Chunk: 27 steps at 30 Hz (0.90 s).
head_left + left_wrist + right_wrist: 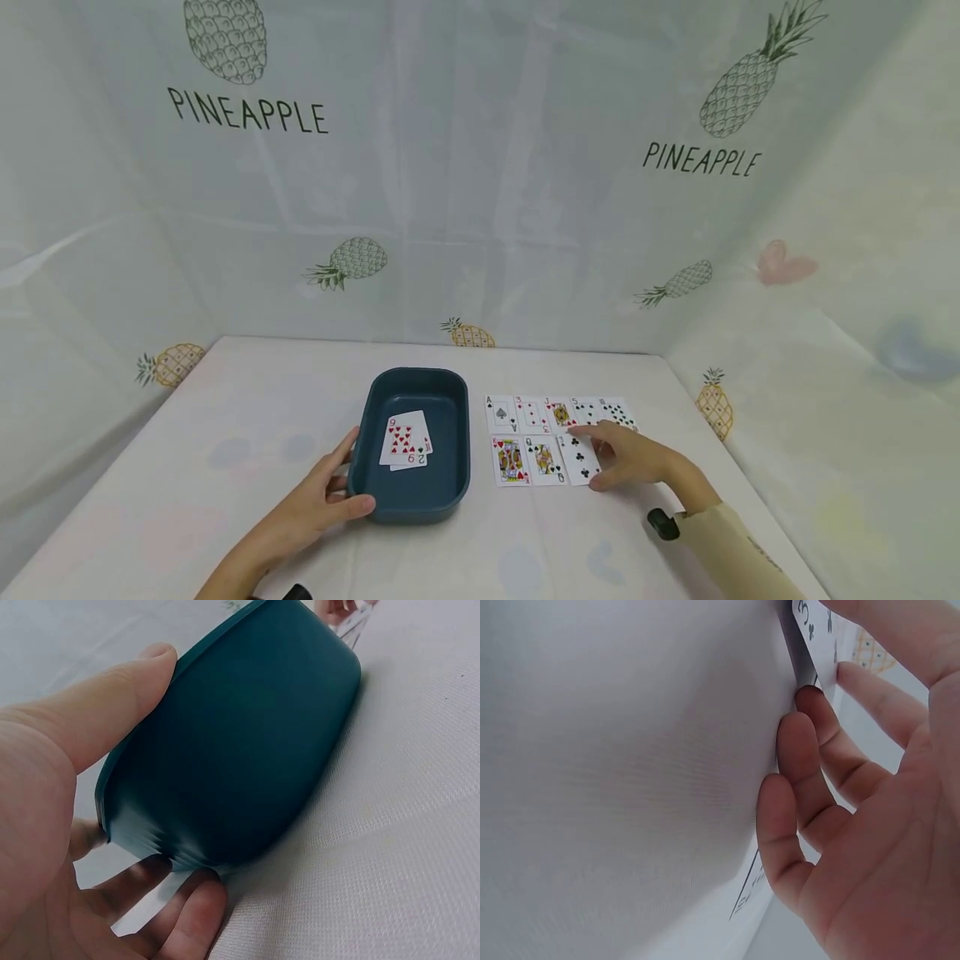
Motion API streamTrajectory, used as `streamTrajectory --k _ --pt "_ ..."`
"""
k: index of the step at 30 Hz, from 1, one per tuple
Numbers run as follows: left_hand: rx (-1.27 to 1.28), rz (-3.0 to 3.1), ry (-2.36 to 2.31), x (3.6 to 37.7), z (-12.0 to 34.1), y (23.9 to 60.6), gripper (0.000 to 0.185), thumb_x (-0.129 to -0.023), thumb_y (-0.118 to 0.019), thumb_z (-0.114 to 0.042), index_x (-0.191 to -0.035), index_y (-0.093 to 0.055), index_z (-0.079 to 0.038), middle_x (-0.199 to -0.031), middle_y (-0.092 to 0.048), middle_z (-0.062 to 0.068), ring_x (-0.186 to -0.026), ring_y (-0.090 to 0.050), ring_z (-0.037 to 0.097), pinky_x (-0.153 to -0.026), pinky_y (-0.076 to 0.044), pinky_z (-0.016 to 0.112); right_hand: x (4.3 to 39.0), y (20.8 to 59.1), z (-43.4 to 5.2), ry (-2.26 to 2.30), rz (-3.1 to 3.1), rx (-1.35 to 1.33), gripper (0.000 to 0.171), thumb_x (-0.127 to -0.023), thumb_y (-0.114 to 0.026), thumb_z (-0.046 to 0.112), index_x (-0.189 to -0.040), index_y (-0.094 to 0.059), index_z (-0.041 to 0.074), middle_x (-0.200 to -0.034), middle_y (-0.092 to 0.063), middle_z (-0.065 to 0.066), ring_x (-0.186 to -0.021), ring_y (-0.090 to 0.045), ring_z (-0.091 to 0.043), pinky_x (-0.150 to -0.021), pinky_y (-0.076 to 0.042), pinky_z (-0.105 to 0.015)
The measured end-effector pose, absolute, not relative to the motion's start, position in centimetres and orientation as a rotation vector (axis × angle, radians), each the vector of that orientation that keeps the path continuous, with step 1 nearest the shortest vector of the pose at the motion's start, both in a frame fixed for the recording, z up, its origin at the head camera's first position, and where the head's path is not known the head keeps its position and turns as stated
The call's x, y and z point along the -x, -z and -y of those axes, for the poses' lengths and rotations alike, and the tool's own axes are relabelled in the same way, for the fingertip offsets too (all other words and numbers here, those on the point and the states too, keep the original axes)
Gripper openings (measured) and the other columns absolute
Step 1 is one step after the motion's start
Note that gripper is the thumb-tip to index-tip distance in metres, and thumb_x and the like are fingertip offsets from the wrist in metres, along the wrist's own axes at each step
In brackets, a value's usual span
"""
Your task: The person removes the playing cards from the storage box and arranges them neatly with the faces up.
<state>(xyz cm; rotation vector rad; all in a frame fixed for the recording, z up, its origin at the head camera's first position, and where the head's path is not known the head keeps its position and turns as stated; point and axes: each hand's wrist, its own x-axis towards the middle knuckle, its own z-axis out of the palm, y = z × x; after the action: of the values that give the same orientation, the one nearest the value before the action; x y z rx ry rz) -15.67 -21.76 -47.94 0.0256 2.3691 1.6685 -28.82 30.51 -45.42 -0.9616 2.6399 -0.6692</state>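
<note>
My left hand grips the near left corner of a dark teal rectangular tub. The left wrist view shows the thumb on the rim and the other fingers curled against the wall. Inside the tub lie a nine of hearts and, partly beneath it, a two. To the right, my right hand pinches a three of clubs between thumb and index finger. In the right wrist view this card stands tilted, with a gap beneath its edge; the other fingers are bent near the table.
Face-up playing cards lie in two rows right of the tub. The far row has an ace of spades, a red three, a jack and more. A king and a queen lie nearer. Pineapple-printed cloth walls the white table.
</note>
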Motion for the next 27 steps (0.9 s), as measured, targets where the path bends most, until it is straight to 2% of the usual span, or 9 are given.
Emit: streamTrajectory --k 11,27 --pt "-0.030 -2.355 -1.681 15.69 21.79 47.92 0.105 -0.094 -0.082 -0.037 -0.172 -0.012 -0.029 -0.168 -0.025 0.020 -0.125 -0.060 0.027 -0.100 -0.056 0.044 28.65 45.42 -30.02 0.629 -2.662 0.907 0.087 -0.079 -0.093 0.033 -0.155 -0.055 0.012 -0.107 -0.053 -0.001 -0.097 -0.049 -0.019 -0.084 -0.044 -0.029" --pt "-0.044 -2.331 -1.708 15.77 21.75 47.84 0.105 -0.095 -0.082 -0.035 -0.172 -0.012 -0.027 -0.168 -0.025 0.020 -0.124 -0.061 0.026 -0.100 -0.055 0.043 28.78 45.56 -30.27 0.625 -2.657 0.919 0.087 -0.081 -0.092 0.036 -0.155 -0.054 0.012 -0.106 -0.052 -0.001 -0.096 -0.047 -0.016 -0.082 -0.043 -0.028"
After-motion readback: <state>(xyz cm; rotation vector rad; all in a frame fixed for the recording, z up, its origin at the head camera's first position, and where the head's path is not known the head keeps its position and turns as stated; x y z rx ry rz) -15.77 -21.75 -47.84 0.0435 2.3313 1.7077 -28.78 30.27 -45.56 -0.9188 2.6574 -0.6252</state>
